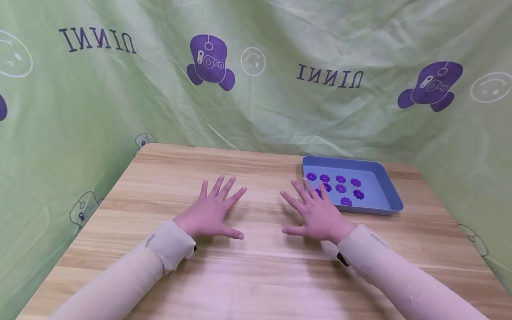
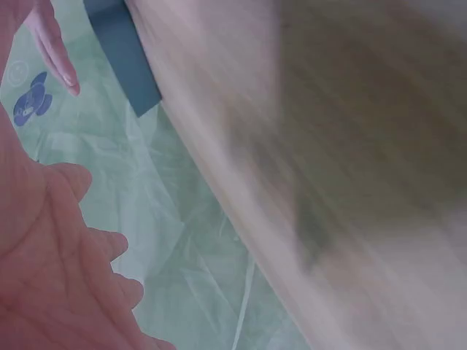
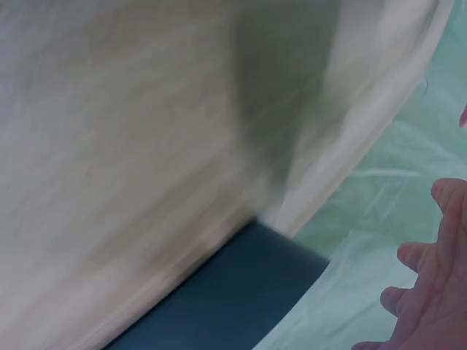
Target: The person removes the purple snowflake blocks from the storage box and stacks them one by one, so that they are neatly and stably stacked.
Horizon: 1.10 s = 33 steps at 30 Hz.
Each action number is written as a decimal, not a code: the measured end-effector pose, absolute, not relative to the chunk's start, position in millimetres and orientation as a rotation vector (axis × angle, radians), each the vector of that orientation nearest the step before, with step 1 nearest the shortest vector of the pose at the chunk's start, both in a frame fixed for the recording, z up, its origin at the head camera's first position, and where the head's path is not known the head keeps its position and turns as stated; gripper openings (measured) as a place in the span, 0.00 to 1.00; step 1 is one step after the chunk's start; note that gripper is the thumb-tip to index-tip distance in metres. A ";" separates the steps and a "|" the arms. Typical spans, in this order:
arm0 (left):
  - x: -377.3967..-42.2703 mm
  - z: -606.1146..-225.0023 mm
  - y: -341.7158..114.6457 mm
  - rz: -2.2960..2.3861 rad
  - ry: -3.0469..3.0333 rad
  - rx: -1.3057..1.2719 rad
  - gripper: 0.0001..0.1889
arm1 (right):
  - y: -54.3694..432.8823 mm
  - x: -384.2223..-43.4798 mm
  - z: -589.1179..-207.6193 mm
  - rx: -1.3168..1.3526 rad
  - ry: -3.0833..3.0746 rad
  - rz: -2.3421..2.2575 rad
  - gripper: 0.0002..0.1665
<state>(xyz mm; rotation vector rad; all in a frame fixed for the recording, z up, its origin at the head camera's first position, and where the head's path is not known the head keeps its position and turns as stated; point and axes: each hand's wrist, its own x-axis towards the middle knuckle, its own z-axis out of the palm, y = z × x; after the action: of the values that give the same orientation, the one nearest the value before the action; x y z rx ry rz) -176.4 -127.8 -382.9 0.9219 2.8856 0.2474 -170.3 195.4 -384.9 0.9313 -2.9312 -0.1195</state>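
Both hands hover palm down over the wooden table [image 1: 256,275], fingers spread and nothing held. My left hand [image 1: 212,211] is left of the middle; its palm [image 2: 51,255] fills the left side of the left wrist view. My right hand [image 1: 318,215] is nearest the blue tray [image 1: 384,191], its fingertips overlapping the tray's near left corner in the head view. In the tray lie several purple flower-shaped pieces [image 1: 341,188], some hidden behind the right fingers. The right wrist view shows the tray's dark outer wall [image 3: 226,292] beside the right palm [image 3: 438,292].
A green printed cloth [image 1: 264,111] hangs behind the table and down both sides, close to the back edge. Bare wood surrounds the hands, and the tray stands at the back right near the table's far edge.
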 end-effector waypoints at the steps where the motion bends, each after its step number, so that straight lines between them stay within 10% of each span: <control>1: -177.9 -381.4 -127.1 0.249 2.892 0.910 0.64 | 197.8 -171.8 -384.3 0.915 -2.933 -0.101 0.58; 25: -222.7 -360.4 -66.3 0.720 2.777 0.923 0.55 | 270.7 -194.0 -360.0 0.506 -3.117 0.304 0.51; 33: -238.9 -365.5 -30.9 1.141 2.594 0.794 0.30 | 309.3 -201.4 -358.9 0.358 -3.147 0.409 0.49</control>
<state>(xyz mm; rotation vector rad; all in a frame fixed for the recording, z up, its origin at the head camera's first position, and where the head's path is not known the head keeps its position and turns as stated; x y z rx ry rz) -238.9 -30.9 -365.5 0.7937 2.5945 1.1406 -201.4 309.3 -358.9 0.3580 -3.1472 0.4090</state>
